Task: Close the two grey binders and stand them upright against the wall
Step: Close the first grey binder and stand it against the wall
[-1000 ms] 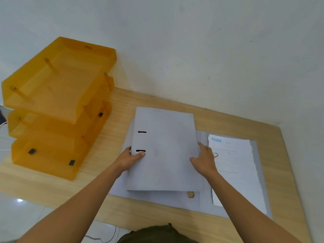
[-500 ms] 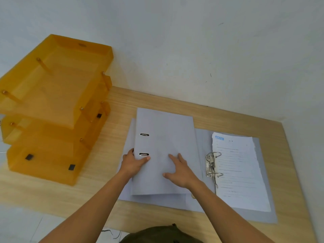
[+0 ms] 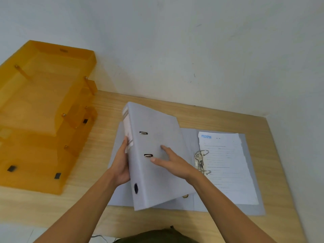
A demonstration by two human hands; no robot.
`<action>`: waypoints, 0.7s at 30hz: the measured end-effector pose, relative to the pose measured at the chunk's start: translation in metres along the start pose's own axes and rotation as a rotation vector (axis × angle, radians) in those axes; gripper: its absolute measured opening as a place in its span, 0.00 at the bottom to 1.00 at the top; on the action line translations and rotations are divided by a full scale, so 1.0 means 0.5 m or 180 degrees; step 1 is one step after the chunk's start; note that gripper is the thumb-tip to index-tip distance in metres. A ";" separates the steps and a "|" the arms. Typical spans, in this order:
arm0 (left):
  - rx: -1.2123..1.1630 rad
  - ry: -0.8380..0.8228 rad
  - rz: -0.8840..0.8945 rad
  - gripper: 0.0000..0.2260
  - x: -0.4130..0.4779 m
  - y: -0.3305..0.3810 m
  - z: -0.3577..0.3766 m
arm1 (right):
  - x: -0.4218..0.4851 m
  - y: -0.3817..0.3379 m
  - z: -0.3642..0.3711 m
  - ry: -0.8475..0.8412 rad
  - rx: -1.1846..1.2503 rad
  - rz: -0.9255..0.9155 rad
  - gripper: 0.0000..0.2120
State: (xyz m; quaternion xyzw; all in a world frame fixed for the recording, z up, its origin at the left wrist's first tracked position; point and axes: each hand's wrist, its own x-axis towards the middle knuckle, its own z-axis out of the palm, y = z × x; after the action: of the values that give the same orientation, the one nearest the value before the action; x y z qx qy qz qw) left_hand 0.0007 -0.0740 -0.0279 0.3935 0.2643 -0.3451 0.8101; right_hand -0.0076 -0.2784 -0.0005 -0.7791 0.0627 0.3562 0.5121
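Note:
A closed grey binder (image 3: 157,178) is tilted up off the desk, its labelled spine facing left. My left hand (image 3: 121,165) grips it along the spine, thumb on the label. On its front cover my right hand (image 3: 172,163) presses flat with fingers spread. Under it lies the second grey binder (image 3: 252,207), open flat, with a metal ring clip (image 3: 201,162) and a stack of printed sheets (image 3: 228,167) on its right half. The white wall (image 3: 192,50) rises behind the desk.
An orange translucent three-tier letter tray (image 3: 43,111) stands at the left of the wooden desk (image 3: 219,118). A side wall (image 3: 301,137) closes in at the right. The desk's front edge runs just below the open binder.
The closed binder lay flat on the open one; now its spine side is lifted and tilted. My left hand moved round the spine, and my right hand slid up the cover.

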 end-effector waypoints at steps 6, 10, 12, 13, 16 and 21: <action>0.0634 -0.0678 0.0015 0.28 -0.027 0.045 0.110 | -0.039 -0.080 -0.048 0.0022 -0.0048 -0.0128 0.57; 0.1292 -0.0744 0.0363 0.21 -0.061 0.042 0.200 | -0.092 -0.095 -0.112 -0.0035 0.0332 -0.0537 0.45; 0.1759 -0.0777 0.0686 0.22 -0.072 0.041 0.239 | -0.129 -0.094 -0.148 -0.0016 0.0620 -0.0757 0.42; 0.2094 -0.0806 0.0897 0.24 -0.078 0.042 0.258 | -0.145 -0.091 -0.167 0.0020 0.0777 -0.0852 0.39; 0.2980 -0.0889 0.1533 0.38 -0.078 0.036 0.328 | -0.209 -0.096 -0.230 0.0260 0.0904 -0.1099 0.31; 0.3687 -0.1115 0.2157 0.55 -0.038 -0.013 0.458 | -0.277 -0.068 -0.337 0.0956 0.0311 -0.1324 0.29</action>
State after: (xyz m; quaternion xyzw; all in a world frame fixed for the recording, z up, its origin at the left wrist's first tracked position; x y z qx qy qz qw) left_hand 0.0199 -0.2581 0.1086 0.7619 -0.2347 -0.2171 0.5633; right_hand -0.0118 -0.4416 0.1482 -0.7936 -0.0064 0.1202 0.5964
